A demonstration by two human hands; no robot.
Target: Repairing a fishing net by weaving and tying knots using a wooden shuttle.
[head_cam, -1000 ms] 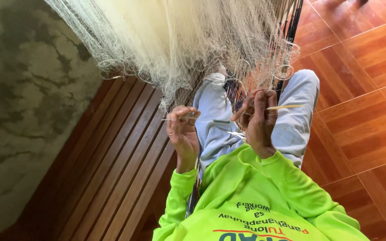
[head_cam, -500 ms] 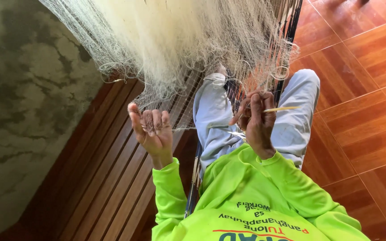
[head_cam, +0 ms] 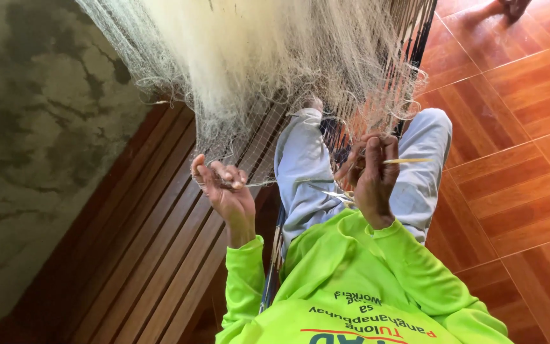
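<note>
hanging from above, the pale fishing net (head_cam: 275, 64) drapes down over the person's knees. the left hand (head_cam: 224, 191) is raised, fingers curled and pinching net strands. the right hand (head_cam: 370, 175) is closed around a thin yellow netting needle (head_cam: 405, 161) and mesh. light trousers (head_cam: 300, 172), wooden slats (head_cam: 141, 267) below.

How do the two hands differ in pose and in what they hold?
The left hand is out to the side, fingers curled on a taut thread. The right hand sits over the lap, pinching the net edge and holding a thin yellow needle. Both are raised, with bright green sleeves.
</note>
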